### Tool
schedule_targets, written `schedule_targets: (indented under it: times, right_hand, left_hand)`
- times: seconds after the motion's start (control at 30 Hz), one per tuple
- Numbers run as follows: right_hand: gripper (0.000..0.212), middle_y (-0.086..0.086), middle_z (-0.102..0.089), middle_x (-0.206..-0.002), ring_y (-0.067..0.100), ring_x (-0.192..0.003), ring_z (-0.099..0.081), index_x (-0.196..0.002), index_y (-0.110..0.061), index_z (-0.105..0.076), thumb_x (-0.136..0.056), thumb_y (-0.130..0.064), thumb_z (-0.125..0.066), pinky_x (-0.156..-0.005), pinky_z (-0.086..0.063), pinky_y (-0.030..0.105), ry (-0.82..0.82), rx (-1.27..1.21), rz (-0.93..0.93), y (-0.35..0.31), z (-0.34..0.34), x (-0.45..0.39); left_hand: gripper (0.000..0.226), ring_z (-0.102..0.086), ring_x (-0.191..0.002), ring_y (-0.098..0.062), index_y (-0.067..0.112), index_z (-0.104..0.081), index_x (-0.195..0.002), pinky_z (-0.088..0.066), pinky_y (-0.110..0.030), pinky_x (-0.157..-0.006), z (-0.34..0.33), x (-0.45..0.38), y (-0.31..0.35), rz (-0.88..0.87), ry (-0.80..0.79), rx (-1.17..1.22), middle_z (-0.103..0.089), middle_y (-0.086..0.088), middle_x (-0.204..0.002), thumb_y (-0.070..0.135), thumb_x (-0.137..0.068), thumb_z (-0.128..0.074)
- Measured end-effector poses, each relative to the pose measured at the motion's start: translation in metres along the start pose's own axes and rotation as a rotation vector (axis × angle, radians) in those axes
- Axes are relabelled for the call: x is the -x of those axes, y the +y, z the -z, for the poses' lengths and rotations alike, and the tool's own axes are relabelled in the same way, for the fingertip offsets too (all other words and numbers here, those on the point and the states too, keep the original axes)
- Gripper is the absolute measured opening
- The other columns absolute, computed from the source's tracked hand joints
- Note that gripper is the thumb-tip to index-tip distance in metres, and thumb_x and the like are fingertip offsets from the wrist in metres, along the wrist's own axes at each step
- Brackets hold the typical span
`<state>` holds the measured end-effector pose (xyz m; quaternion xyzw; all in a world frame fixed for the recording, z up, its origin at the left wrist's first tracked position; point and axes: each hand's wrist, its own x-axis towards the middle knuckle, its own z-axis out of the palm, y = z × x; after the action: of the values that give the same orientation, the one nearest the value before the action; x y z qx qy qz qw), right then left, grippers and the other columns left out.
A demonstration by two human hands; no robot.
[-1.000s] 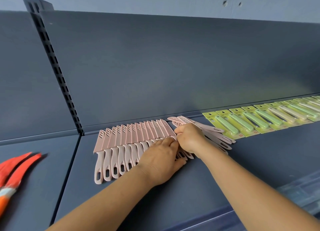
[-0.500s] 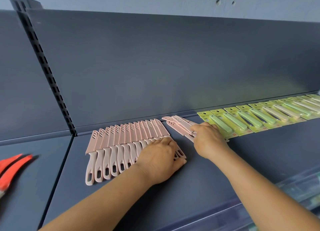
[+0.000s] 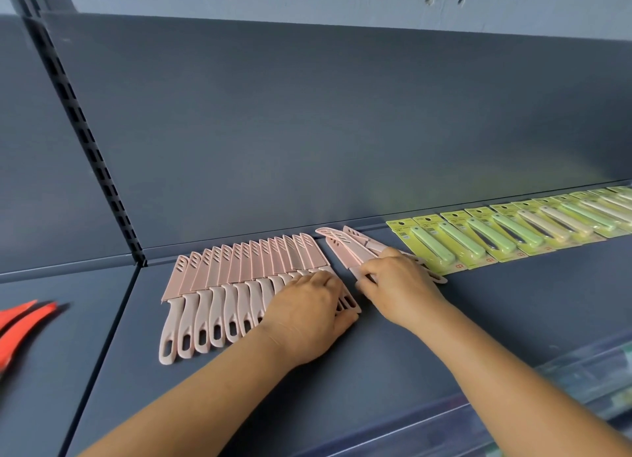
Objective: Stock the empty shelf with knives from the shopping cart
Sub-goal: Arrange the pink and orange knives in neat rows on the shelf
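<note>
pink knives [image 3: 239,278]: I see a row on the shelf [image 3: 478,319], blades toward the back panel, handles toward me.
loose bunch [image 3: 352,248]: angled, tips back-left.
change: right hand [image 3: 400,285] back nearer the row, gripping the bunch.
left hand [image 3: 307,316]: flat on the row's end.

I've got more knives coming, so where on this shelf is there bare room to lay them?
Bare shelf lies in front of the green carded knives, and a strip lies left of the pink knife row. It is crowded where both hands work between the two rows.

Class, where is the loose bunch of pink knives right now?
In the head view, the loose bunch lies centre-shelf under the right hand, between the pink row and green packs.
</note>
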<state>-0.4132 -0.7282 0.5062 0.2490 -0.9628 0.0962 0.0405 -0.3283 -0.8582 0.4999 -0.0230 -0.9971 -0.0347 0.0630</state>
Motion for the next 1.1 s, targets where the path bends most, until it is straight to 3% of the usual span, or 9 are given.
schedule_targets:
  times: [0.07,0.23,0.4,0.5,0.63,0.73,0.9,1.0,1.1]
  right_hand:
    - [0.03,0.007,-0.05,-0.12,0.027,-0.105,-0.053,-0.117,-0.017,-0.062,-0.096,-0.034,-0.049,-0.073,-0.041,0.03,-0.015,0.095,-0.016,-0.004,0.001,-0.001]
    - [0.032,0.01,-0.051,-0.12,0.028,-0.108,-0.054,-0.123,-0.011,-0.057,-0.091,-0.008,-0.052,-0.074,-0.044,0.032,-0.041,0.252,-0.029,-0.011,0.005,-0.004]
    - [0.034,0.013,-0.055,-0.119,0.028,-0.107,-0.057,-0.122,-0.009,-0.055,-0.089,-0.001,-0.05,-0.076,-0.047,0.032,-0.04,0.298,-0.005,-0.017,0.006,-0.008]
    - [0.026,0.011,-0.061,-0.114,0.028,-0.103,-0.06,-0.116,-0.012,-0.056,-0.091,-0.006,-0.051,-0.072,-0.046,0.032,-0.014,0.178,-0.061,-0.018,0.005,-0.013]
    - [0.022,0.008,-0.068,-0.097,0.029,-0.09,-0.061,-0.099,-0.018,-0.066,-0.087,-0.01,-0.049,-0.069,-0.051,0.033,-0.053,-0.337,-0.199,-0.017,0.001,-0.018]
    - [0.03,0.005,-0.069,-0.097,0.023,-0.084,-0.062,-0.107,-0.023,-0.068,-0.087,-0.009,-0.05,-0.069,-0.05,0.029,-0.087,-0.628,-0.266,-0.021,0.002,-0.014]
    - [0.032,0.022,-0.065,-0.107,0.028,-0.073,-0.054,-0.104,-0.001,-0.067,-0.083,-0.001,-0.044,-0.062,-0.043,0.03,-0.088,-0.52,-0.209,-0.028,0.002,-0.013]
    - [0.028,0.021,-0.062,-0.084,0.025,-0.07,-0.046,-0.094,-0.004,-0.069,-0.084,-0.002,-0.043,-0.055,-0.035,0.027,-0.109,-0.418,-0.158,-0.031,0.001,-0.014]
    - [0.024,0.014,-0.063,-0.087,0.033,-0.083,-0.055,-0.093,-0.007,-0.068,-0.089,-0.009,-0.044,-0.064,-0.045,0.028,-0.084,-0.362,-0.141,-0.029,0.001,-0.013]
  left_hand:
    - [0.05,-0.045,-0.122,-0.02,0.019,-0.045,-0.132,-0.03,-0.027,-0.102,-0.001,0.0,0.0,0.004,0.007,0.005,-0.045,0.003,-0.137,0.052,-0.095,-0.038]
    - [0.051,-0.043,-0.123,-0.02,0.019,-0.044,-0.134,-0.029,-0.026,-0.103,-0.003,0.0,0.0,0.013,0.007,0.02,-0.044,0.003,-0.139,0.052,-0.095,-0.038]
    - [0.05,-0.043,-0.123,-0.019,0.02,-0.044,-0.133,-0.028,-0.026,-0.102,-0.004,0.0,-0.001,0.01,0.02,0.03,-0.044,0.004,-0.138,0.052,-0.095,-0.038]
    - [0.05,-0.044,-0.122,-0.02,0.019,-0.046,-0.131,-0.029,-0.026,-0.101,-0.003,0.001,-0.001,0.012,0.023,0.031,-0.045,0.003,-0.136,0.052,-0.095,-0.038]
    - [0.049,-0.045,-0.121,-0.02,0.019,-0.047,-0.13,-0.029,-0.026,-0.102,-0.004,0.001,-0.001,0.015,0.023,0.042,-0.046,0.002,-0.135,0.052,-0.095,-0.038]
    - [0.05,-0.044,-0.121,-0.021,0.018,-0.046,-0.131,-0.029,-0.027,-0.102,-0.005,0.001,-0.002,0.015,0.015,0.039,-0.046,0.001,-0.135,0.052,-0.095,-0.037]
    - [0.052,-0.043,-0.124,-0.02,0.018,-0.043,-0.134,-0.027,-0.027,-0.104,-0.006,0.0,-0.003,0.008,0.013,0.052,-0.045,0.001,-0.138,0.052,-0.095,-0.037]
    - [0.053,-0.042,-0.125,-0.02,0.018,-0.042,-0.136,-0.027,-0.027,-0.104,-0.005,0.0,-0.002,0.003,0.024,0.052,-0.045,0.001,-0.138,0.053,-0.095,-0.038]
    - [0.056,-0.038,-0.129,-0.019,0.019,-0.034,-0.142,-0.024,-0.025,-0.106,-0.004,0.0,-0.003,-0.01,0.041,0.085,-0.039,0.001,-0.142,0.05,-0.095,-0.04]
